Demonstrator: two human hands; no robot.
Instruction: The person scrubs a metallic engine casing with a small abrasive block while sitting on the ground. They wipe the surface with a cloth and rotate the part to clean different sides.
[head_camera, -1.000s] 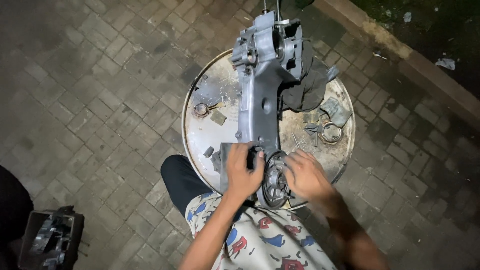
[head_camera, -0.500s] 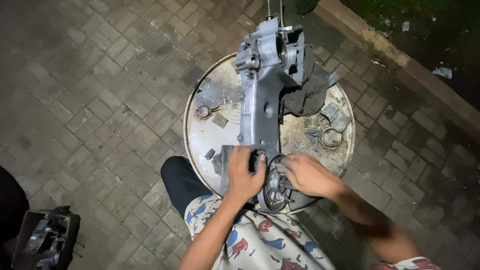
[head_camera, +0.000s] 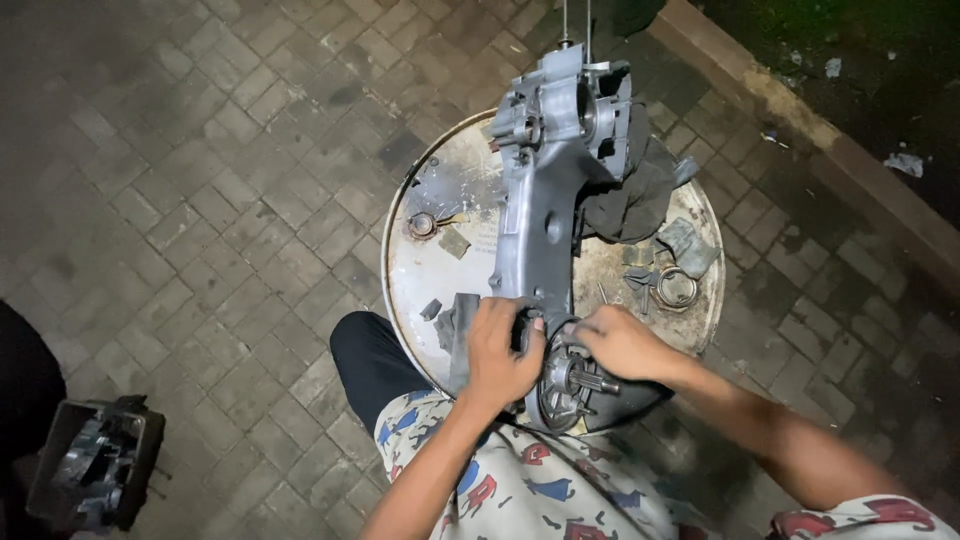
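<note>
Hands work the gear end of a grey engine crankcase (head_camera: 555, 200) lying on a round drum top (head_camera: 420, 280).
Left hand (head_camera: 500, 350) grips the casing edge; right hand (head_camera: 620, 342) closes on the splined-shaft hub (head_camera: 570, 380), apparently mid-fitting, which next calls for steady, square alignment.

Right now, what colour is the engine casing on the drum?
Silver-grey bare metal engine casing, clearest in the head view.

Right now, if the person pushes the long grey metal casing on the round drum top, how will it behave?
The metal casing looks like cast metal, so probably stiff and heavy. It overhangs the drum top near both hands, left hand and right hand, so it might tip. Its greasy-looking surface may be slippery.
</note>
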